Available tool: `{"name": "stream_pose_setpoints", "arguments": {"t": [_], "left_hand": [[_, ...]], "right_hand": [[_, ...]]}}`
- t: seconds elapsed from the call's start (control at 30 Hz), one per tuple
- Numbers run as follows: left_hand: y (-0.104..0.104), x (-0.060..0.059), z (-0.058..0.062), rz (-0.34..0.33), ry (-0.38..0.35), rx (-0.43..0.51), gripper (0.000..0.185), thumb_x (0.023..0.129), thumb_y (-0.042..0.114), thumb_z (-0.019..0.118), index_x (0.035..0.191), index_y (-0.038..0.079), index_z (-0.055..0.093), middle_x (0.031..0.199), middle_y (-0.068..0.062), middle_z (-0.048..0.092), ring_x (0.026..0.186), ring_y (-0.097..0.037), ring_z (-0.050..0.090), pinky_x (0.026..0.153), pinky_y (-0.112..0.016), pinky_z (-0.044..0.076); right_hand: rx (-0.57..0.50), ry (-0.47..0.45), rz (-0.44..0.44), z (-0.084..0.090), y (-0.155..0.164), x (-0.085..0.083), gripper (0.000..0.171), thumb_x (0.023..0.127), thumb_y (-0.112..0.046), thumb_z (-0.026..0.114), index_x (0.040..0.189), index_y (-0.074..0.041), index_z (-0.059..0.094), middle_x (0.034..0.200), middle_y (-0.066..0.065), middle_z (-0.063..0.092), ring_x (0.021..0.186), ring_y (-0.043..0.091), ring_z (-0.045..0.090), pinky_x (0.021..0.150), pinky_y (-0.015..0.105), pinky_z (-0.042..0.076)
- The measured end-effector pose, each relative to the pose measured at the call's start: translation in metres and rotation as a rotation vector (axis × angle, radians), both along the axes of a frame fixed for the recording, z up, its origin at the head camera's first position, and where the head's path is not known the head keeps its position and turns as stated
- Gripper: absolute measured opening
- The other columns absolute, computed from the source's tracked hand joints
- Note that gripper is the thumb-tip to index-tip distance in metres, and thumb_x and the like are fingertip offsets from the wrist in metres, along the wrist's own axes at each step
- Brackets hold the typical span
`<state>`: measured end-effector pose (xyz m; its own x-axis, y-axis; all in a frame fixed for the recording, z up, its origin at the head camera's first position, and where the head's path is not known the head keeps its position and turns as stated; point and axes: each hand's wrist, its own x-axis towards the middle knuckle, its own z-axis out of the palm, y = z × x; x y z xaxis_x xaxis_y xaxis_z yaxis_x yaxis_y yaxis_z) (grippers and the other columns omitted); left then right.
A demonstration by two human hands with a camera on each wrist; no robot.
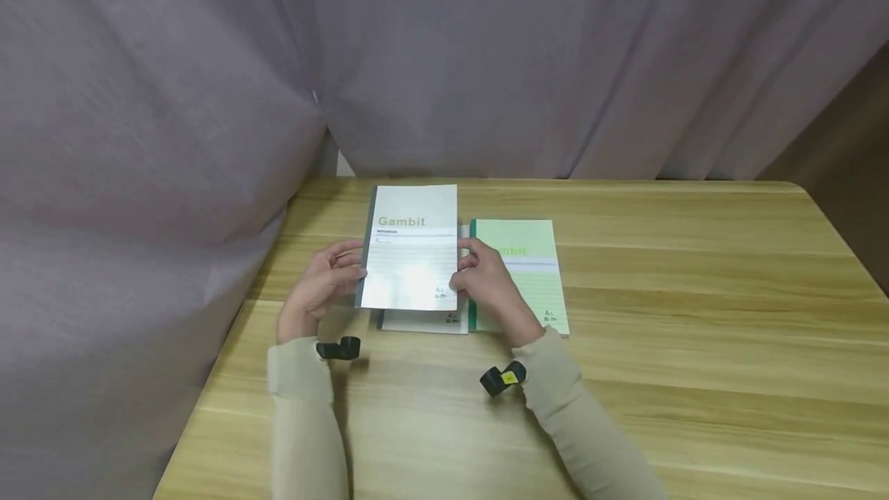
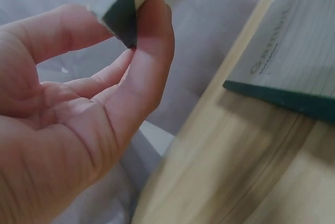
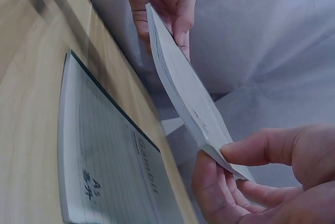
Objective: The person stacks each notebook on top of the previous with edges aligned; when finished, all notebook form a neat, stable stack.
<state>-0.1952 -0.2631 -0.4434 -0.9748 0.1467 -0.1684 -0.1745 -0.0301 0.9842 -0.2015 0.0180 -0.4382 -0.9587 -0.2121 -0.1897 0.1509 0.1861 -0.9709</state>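
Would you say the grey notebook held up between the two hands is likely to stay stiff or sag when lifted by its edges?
The grey notebook probably flexes a little: it looks thin and soft-covered. Held at opposite edges by the left hand and right hand, it shows only a slight bow. It seems light.

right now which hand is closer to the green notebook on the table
Right. The right hand grips the lifted grey notebook's right edge, directly over the green notebook's spine side. The left hand grips the grey notebook's far-left edge.
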Motion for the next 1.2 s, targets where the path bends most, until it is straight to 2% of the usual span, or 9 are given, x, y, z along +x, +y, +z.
{"name": "stream_pose_setpoints", "arguments": {"t": [0.17,0.33,0.6,0.83,1.03,1.2], "left_hand": [[0.009,-0.001,0.000,-0.039,0.000,0.005,0.057,0.089,-0.012,0.057,0.143,-0.010,0.038,0.103,-0.003,0.064,0.080,-0.012,0.062,0.067,-0.025,0.053],[0.019,-0.001,0.002,-0.045,-0.008,0.012,0.059,0.090,-0.010,0.057,0.145,-0.006,0.039,0.106,-0.004,0.063,0.083,-0.013,0.062,0.068,-0.025,0.053],[0.040,0.002,0.009,-0.043,0.003,-0.093,0.058,0.090,-0.009,0.058,0.144,-0.004,0.041,0.112,-0.013,0.059,0.084,-0.016,0.062,0.067,-0.028,0.056],[0.053,0.002,0.013,-0.039,-0.013,-0.143,0.056,0.091,-0.008,0.059,0.143,-0.001,0.043,0.106,-0.009,0.053,0.085,-0.017,0.057,0.063,-0.027,0.053],[0.065,0.000,0.018,-0.068,0.007,-0.145,0.055,0.091,-0.006,0.060,0.143,0.000,0.044,0.104,-0.010,0.054,0.088,-0.019,0.057,0.064,-0.028,0.054],[0.077,-0.001,0.019,-0.090,0.002,-0.102,0.056,0.090,-0.010,0.060,0.142,-0.002,0.043,0.099,-0.009,0.057,0.083,-0.016,0.059,0.061,-0.027,0.055]], "right_hand": [[0.012,0.002,0.009,0.003,0.011,0.004,0.071,0.079,0.010,0.060,0.147,0.001,0.043,0.099,0.015,0.058,0.076,0.024,0.061,0.071,0.042,0.060],[0.012,-0.001,0.004,0.006,0.022,0.006,0.071,0.079,0.011,0.060,0.147,0.002,0.043,0.101,0.017,0.057,0.077,0.025,0.059,0.070,0.040,0.060],[-0.002,-0.011,0.003,0.012,0.038,0.009,0.072,0.079,0.011,0.058,0.148,0.002,0.041,0.101,0.017,0.056,0.076,0.023,0.058,0.073,0.046,0.059],[0.007,0.002,-0.010,0.011,0.051,0.013,0.072,0.078,0.011,0.058,0.148,0.004,0.041,0.102,0.017,0.056,0.074,0.022,0.058,0.073,0.048,0.059],[0.013,0.012,-0.025,0.011,0.064,0.013,0.071,0.081,0.010,0.058,0.149,0.005,0.039,0.104,0.018,0.055,0.076,0.021,0.058,0.068,0.038,0.058],[0.022,0.005,-0.022,0.012,0.075,0.015,0.070,0.083,0.009,0.058,0.149,0.007,0.037,0.104,0.018,0.055,0.078,0.021,0.059,0.068,0.037,0.059]]}}
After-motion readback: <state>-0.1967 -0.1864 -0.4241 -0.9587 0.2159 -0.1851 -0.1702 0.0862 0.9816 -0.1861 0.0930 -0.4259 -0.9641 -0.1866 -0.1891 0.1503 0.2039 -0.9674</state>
